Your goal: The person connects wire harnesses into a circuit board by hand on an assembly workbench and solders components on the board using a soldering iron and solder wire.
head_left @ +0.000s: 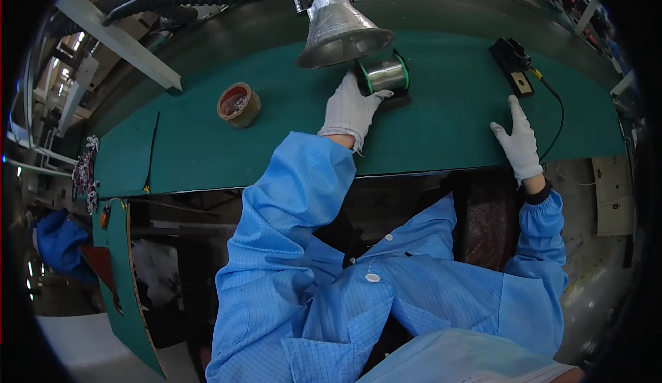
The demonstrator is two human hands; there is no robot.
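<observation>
A spool of silvery wire with green rims [387, 76] sits on a dark holder [395, 102] beneath the fume hood. My left hand [350, 110], in a white glove, has its fingers and thumb around the spool's left side. Further right, my gloved right hand [518, 141] rests near the mat's front edge with thumb and forefinger apart, holding nothing. Its fingertip points at a black soldering iron stand [512, 65], just short of it. A cable runs from the stand down past the right hand.
A metal funnel-shaped extraction hood [343, 30] hangs low over the spool. A round brown pot [239, 105] stands on the green mat [289, 65] at the left. A white metal post [117, 41] rises at the back left. Bundled cords [85, 169] hang at the far left.
</observation>
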